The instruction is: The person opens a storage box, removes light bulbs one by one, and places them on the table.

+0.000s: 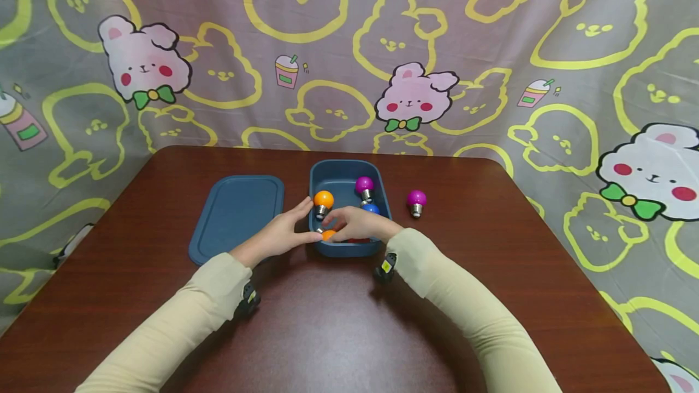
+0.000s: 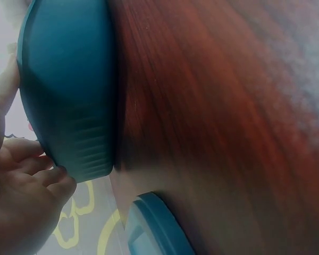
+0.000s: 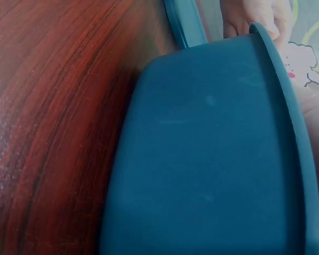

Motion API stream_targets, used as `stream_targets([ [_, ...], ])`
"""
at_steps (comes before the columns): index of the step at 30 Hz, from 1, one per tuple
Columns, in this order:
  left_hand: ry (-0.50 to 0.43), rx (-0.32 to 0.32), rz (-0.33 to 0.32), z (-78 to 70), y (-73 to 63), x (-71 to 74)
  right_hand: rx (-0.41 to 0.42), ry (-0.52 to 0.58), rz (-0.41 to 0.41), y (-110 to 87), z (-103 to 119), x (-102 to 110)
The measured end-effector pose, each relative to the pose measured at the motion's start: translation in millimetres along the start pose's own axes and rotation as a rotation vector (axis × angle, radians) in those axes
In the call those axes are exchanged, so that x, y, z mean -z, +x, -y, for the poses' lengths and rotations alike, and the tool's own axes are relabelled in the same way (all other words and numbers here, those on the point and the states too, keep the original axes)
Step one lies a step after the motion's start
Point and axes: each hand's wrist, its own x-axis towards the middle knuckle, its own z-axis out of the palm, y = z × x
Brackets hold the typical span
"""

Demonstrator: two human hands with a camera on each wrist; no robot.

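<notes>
Box, one, blue-grey, open-topped, on the table; probably light, fairly stiff plastic, best held by opposite walls under the rim.

Lid, matching, flat on the table, left of the box.

Bulbs, in the box: upper orange bulb; lower orange bulb, at the near left corner, partly covered; purple bulb; blue bulb, partly covered. Something red shows under the right wrist, too hidden to name.

Loose bulb, one, purple, on the table right of the box. Bulbs look light and hard, with smooth, likely slippery, possibly breakable globes; the ridged metal base should give surer hold.

Left hand: fingers extended, touching the box's left side.

Right hand: inside the box, fingers bent beside the lower orange bulb; cannot tell whether it grips.

Markings: no brand, label or writing legible.
</notes>
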Motion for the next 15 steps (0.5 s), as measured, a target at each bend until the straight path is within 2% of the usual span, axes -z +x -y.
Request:
stream_targets([
  [5,-0.001,0.004,0.000,-2.2,-0.1,-0.1,-0.011,0.011,-0.028,-3.8,-2,4],
  [10,-0.001,0.013,0.002,-2.6,0.6,-0.1,-0.047,0.027,-0.102,-11.5,-2,16],
  [15,-0.008,0.033,0.007,-3.6,0.4,-0.1,-0.036,0.127,-0.181,-26.2,-2,32],
])
